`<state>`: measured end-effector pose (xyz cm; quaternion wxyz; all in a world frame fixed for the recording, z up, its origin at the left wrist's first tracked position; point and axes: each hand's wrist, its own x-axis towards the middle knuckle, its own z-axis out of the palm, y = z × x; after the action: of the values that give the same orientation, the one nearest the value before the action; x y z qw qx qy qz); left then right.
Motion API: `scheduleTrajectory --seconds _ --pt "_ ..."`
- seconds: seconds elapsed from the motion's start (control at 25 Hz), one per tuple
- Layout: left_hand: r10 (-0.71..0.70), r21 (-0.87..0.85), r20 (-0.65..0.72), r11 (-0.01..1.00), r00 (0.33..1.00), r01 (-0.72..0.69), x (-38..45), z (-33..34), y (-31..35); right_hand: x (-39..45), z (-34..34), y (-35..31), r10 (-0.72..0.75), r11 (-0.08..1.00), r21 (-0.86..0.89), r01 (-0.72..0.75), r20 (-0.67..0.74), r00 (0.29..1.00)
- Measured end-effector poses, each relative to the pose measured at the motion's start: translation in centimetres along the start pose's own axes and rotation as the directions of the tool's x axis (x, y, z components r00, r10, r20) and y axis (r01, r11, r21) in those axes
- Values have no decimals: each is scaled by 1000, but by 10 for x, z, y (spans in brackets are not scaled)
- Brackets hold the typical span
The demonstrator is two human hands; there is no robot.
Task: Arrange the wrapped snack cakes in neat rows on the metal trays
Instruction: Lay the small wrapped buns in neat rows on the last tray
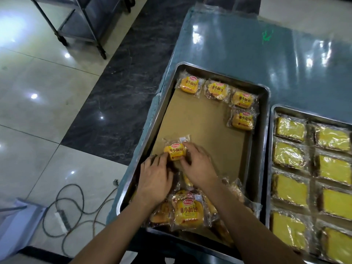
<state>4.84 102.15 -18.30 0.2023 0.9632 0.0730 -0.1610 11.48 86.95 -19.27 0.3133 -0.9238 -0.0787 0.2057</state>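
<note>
**A:** so where's the cake being handled rn?

**B:** the snack cake [175,151] sits on the left tray [263,119], near-left of middle. left hand [155,180] pinches its near-left corner, right hand [198,164] curls over its right edge. both fingers on the wrapper, nothing wide open.

**A:** room to slide it?

**B:** plenty. the brown liner [200,130] is bare between it and the far row [215,90], three cakes along the far rim, plus a fourth cake [242,121] just below the right one. left rim is close to the held cake. loose pile [187,210] crowds the near end.

**A:** looks?

**B:** yellow, clear crinkly wrapper, red logo. right tray [272,168] is touching, packed with two columns.
</note>
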Motion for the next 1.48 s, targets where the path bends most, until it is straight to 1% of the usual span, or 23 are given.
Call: scheduleTrajectory --seconds 0.08,0.16,0.24,0.32,0.4,0.48,0.52,0.6,0.68,0.8,1.0,1.24,1.36,1.48 --pt "30 0 -2 1000 1000 -30 15 -3 16 4 -13 7 26 1000 13 -25 -67 997" --pt "74 -41 -11 996 997 -75 38 -9 36 14 -29 19 68 998 26 -65 -118 991" --pt "147 -57 -21 987 989 -148 67 -13 56 28 -45 32 109 994 41 -104 -164 980" --pt "196 -20 5 981 981 -195 96 -18 74 45 -57 44 148 989 46 -142 -197 969" --pt "185 35 74 982 980 -187 120 -20 84 59 -64 52 186 983 20 -185 -191 964" --pt "178 113 117 975 977 -191 133 -19 87 66 -68 57 201 972 -78 -221 -204 958" --pt "188 131 112 971 976 -202 134 -18 86 64 -68 58 181 963 -154 -221 -239 954" --pt "223 130 71 964 972 -231 129 -14 81 55 -65 58 78 941 -289 -174 -315 946" --pt "249 146 71 955 966 -257 123 -9 77 50 -58 60 -7 929 -354 -108 -308 951" --pt "249 192 125 943 960 -270 123 0 76 50 -48 68 -21 900 -426 -96 -261 965" --pt "238 225 130 938 963 -262 152 3 83 71 -58 73 -39 861 -498 -104 -269 962" --pt "240 258 144 928 960 -270 178 -6 99 92 -74 77 -18 844 -524 -114 -240 971" --pt "248 298 153 911 957 -284 176 -12 100 90 -77 75 -30 869 -484 -102 -257 966" --pt "271 263 127 918 954 -296 158 -20 92 73 -77 68 -50 901 -424 -87 -301 952"
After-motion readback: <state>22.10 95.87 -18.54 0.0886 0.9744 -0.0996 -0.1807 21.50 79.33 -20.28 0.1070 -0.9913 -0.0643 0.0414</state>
